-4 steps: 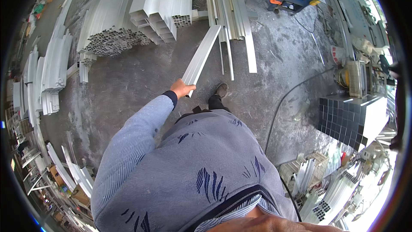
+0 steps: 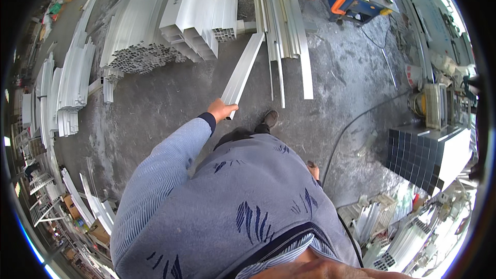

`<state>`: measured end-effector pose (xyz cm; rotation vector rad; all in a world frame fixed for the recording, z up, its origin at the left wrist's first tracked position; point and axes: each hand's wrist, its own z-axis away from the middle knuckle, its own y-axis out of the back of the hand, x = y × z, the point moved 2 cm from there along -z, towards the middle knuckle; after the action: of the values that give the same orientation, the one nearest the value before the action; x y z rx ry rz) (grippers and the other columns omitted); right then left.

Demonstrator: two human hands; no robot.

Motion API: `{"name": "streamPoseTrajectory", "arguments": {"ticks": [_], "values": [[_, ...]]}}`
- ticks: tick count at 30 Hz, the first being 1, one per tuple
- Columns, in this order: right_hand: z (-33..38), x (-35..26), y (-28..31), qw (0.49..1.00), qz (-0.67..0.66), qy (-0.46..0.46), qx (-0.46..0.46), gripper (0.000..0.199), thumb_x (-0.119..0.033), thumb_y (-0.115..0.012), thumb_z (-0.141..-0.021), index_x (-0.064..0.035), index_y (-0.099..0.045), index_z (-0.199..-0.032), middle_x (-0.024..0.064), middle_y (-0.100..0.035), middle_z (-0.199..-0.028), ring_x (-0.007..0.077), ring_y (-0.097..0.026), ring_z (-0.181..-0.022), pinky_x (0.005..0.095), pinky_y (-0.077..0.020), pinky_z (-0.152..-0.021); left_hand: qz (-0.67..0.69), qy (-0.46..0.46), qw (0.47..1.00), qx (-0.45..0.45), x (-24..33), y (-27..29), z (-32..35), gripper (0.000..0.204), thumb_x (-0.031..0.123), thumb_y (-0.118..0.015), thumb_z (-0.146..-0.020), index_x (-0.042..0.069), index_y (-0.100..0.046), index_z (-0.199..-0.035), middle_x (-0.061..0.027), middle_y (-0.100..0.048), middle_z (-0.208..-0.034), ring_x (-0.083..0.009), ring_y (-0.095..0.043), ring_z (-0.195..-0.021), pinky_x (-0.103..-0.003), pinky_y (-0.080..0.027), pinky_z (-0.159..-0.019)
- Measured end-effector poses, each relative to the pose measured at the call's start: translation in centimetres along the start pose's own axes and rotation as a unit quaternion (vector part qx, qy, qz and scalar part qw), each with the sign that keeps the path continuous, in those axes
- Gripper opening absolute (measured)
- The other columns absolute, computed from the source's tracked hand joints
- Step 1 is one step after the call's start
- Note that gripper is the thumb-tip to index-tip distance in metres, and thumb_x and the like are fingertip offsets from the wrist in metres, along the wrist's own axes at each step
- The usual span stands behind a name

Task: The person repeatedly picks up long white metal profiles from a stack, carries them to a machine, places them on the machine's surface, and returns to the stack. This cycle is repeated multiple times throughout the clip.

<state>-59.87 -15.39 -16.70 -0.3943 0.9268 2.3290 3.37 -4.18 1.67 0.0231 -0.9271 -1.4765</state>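
Observation:
My left hand (image 2: 222, 109) is closed around the near end of a white metal profile (image 2: 244, 70). The profile slants away to the upper right. Its far end reaches the long metal strips (image 2: 281, 20) lying on the floor. Past the right side of my sweater, a small part of my right hand (image 2: 312, 168) shows; the rest is behind my body, and I cannot make out whether its fingers are closed or hold anything.
Bundles of white tubes (image 2: 142, 36) and larger box profiles (image 2: 188, 26) lie ahead on the left. To the right stand a blue machine with an orange handle (image 2: 346, 0) and a black-tiled box (image 2: 416, 155). A dark cable (image 2: 341, 137) crosses the floor.
Part of my right hand has come into view beside my right side. The view has shifted slightly, while my left hand keeps its hold on the metal profile.

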Motion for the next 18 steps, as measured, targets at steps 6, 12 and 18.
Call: {"name": "streamPoseTrajectory", "arguments": {"ticks": [6,12,18], "values": [[-7.5,-13.3,5.2,0.994,-0.095,0.047,-0.040,0.054,-0.014,-0.073,-0.092,-0.0005,-0.066,-0.144,0.0128,-0.080,-0.131,0.0214,-0.076,-0.110,0.0372,-0.0632,-0.086,0.035,0.026,0.998,0.044,4.7,1.6,-10.2,0.080,0.054,-0.087,-0.078,-0.018,-0.074,-0.112,-0.0320,-0.079,-0.104,-0.0410,-0.080,-0.100,-0.045,-0.061,-0.090],[-5.9,-14.2,5.4,0.983,0.080,0.162,-0.045,0.055,-0.020,-0.078,-0.087,0.0035,-0.073,-0.136,0.0168,-0.084,-0.113,0.0242,-0.080,-0.103,0.0369,-0.0618,-0.091,0.014,0.042,0.995,0.089,9.7,6.2,-24.1,0.100,0.059,-0.085,-0.080,-0.019,-0.055,-0.134,-0.0399,-0.072,-0.130,-0.0504,-0.072,-0.125,-0.050,-0.057,-0.108],[0.9,-18.6,3.1,0.980,0.181,-0.082,-0.024,0.048,-0.032,-0.077,-0.092,0.0009,-0.075,-0.127,0.0234,-0.083,-0.109,0.0417,-0.080,-0.103,0.0480,-0.0623,-0.091,0.020,0.076,0.988,0.133,16.5,13.6,-40.0,0.096,0.057,-0.087,-0.082,-0.014,-0.054,-0.138,-0.0353,-0.074,-0.131,-0.0477,-0.073,-0.125,-0.051,-0.060,-0.108]]}}
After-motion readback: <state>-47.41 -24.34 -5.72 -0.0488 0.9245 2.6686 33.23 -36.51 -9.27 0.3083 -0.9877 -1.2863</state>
